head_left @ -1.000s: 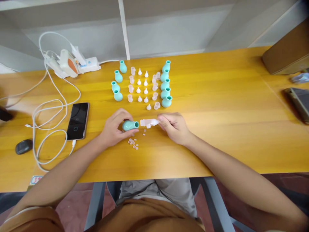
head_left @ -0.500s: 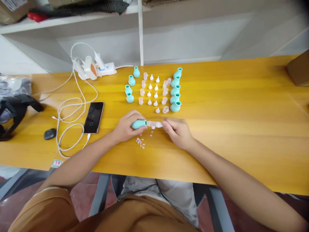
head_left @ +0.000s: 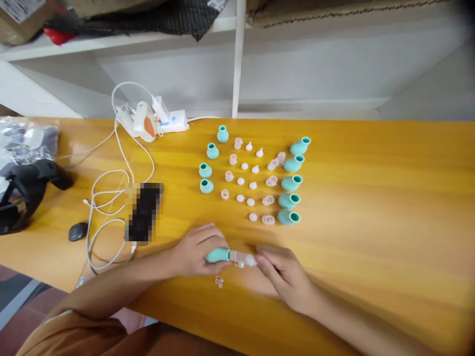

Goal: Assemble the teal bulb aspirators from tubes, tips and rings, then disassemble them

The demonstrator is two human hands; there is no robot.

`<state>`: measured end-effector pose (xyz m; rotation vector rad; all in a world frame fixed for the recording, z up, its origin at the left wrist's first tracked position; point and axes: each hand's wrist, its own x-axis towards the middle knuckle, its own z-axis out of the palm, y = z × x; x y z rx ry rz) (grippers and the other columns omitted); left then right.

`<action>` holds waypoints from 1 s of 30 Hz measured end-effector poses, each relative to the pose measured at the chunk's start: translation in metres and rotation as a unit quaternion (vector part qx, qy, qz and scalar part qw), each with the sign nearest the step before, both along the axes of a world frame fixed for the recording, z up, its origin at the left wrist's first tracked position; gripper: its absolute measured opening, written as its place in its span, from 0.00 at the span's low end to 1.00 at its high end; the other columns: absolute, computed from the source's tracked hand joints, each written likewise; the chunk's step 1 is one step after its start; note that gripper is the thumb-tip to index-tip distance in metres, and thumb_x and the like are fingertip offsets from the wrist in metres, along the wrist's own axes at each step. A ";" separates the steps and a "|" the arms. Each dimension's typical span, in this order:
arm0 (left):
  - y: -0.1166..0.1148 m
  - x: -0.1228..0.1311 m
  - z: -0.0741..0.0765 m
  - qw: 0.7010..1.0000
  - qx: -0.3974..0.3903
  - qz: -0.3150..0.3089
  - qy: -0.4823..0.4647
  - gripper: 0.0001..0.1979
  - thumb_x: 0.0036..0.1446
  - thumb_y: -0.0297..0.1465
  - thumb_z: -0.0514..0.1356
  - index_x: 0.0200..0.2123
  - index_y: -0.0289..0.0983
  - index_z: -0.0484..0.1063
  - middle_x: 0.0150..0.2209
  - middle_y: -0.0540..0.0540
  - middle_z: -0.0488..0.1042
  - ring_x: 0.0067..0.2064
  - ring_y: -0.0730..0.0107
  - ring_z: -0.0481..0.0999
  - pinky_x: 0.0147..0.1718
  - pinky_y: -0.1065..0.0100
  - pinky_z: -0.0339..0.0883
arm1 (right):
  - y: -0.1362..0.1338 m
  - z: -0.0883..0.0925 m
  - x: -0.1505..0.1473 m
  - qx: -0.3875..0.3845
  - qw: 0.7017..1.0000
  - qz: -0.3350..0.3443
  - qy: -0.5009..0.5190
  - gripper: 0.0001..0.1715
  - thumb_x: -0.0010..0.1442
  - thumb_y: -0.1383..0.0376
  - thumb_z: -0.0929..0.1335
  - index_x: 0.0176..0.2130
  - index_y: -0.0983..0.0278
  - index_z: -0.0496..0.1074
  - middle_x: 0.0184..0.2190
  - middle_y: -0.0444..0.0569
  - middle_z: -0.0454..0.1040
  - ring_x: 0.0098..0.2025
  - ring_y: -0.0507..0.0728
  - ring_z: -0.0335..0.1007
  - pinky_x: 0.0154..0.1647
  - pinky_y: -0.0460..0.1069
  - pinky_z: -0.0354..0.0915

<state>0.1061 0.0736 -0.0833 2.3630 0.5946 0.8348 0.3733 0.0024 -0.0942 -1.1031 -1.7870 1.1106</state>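
Note:
My left hand (head_left: 195, 254) is closed round a teal rubber bulb (head_left: 218, 255) lying sideways near the front of the yellow table (head_left: 371, 198). My right hand (head_left: 284, 274) pinches a clear plastic tube piece (head_left: 243, 258) whose end meets the bulb's mouth. A few tiny pale rings (head_left: 218, 282) lie just below the bulb. Farther back stand rows of parts: teal bulbs on the left (head_left: 206, 170), teal bulbs lying on the right (head_left: 291, 183), and small clear caps and tips (head_left: 247, 180) between them.
A phone (head_left: 144, 212) lies left of my hands with a white cable (head_left: 107, 198) coiled beside it. A power strip with plugs (head_left: 148, 121) sits at the back, a dark mouse (head_left: 78, 231) and a black strap (head_left: 25, 188) at the left. A shelf (head_left: 237, 54) rises behind.
The view has tilted up, so hands and table sit lower in the frame. The tube piece and bulb, apart a second ago, are now joined end to end.

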 end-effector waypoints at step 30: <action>-0.024 -0.013 0.005 0.998 -0.044 -0.029 -0.018 0.16 0.75 0.44 0.61 0.49 0.35 0.74 0.37 0.41 0.79 0.36 0.63 0.74 0.39 0.63 0.73 | -0.020 -0.002 0.007 0.033 0.994 0.104 -0.028 0.25 0.84 0.56 0.58 0.34 0.61 0.66 0.28 0.44 0.68 0.29 0.52 0.61 0.33 0.48 0.55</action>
